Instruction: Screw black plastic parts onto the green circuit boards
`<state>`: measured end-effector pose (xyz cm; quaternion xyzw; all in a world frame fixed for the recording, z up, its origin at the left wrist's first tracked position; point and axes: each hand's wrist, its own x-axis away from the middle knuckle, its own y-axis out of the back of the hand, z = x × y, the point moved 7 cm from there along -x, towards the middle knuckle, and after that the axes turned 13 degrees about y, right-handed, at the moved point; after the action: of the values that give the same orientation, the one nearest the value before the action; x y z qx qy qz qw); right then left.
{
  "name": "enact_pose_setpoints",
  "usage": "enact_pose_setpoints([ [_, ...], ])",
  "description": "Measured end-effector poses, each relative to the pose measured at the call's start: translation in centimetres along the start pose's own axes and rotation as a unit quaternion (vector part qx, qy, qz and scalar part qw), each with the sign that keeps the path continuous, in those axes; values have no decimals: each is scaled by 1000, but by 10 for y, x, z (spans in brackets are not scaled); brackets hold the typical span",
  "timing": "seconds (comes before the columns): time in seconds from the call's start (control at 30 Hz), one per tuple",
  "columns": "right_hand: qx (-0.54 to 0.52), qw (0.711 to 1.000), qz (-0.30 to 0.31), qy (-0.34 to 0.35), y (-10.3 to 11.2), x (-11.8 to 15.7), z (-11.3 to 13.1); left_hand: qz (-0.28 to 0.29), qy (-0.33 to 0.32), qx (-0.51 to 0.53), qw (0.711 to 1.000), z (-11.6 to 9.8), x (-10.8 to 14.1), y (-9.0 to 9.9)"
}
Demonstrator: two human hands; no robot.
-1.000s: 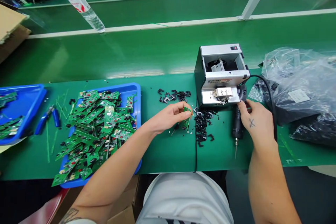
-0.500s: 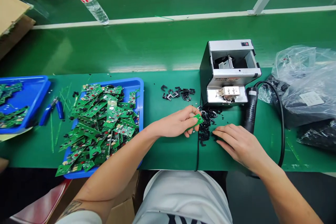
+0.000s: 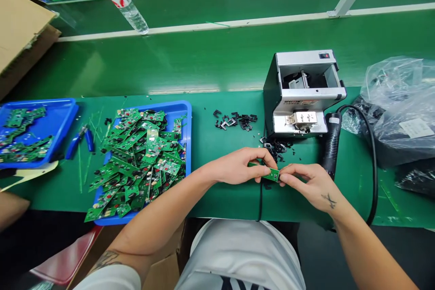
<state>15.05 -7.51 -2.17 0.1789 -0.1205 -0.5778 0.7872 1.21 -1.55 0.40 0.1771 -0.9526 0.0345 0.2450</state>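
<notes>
My left hand pinches a narrow green circuit board between thumb and fingers, just above the bench. At the board's right end, the thumb and forefinger of my right hand are closed; a dark speck shows at their tips, too small to name. Beyond my hands lies a pile of small black plastic parts, partly hidden by my left fingers. More black bracket-shaped pieces are scattered farther back. To the left, a blue tray carries a heap of green circuit boards.
A grey-and-black machine stands behind the black parts. Beside it are a black-wrapped handle with a cable and plastic bags. Pliers lie between the heaped tray and another blue tray. Another person's arm shows at left.
My right hand has left the black pile and come to the end of the board. My left hand has brought the board slightly nearer and to the right. The view has shifted a little.
</notes>
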Motion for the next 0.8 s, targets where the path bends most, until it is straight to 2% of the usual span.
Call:
enact_pose_setpoints([
  [0.17, -118, 990, 10, -71, -6, -4, -4, 15, -9, 4, 1000, 2, -2, -5],
  [0.33, -184, 978, 13, -93, -10, -4, -7, 19, -2, 11, 1000, 4, -3, -6],
  [0.6, -211, 973, 15, -91, -12, -6, -10, 39, 30, 63, 997, 8, -5, -9],
  [0.8, -197, 977, -9, -83, -9, -5, -10, 22, 48, 113, 992, 13, -9, -9],
])
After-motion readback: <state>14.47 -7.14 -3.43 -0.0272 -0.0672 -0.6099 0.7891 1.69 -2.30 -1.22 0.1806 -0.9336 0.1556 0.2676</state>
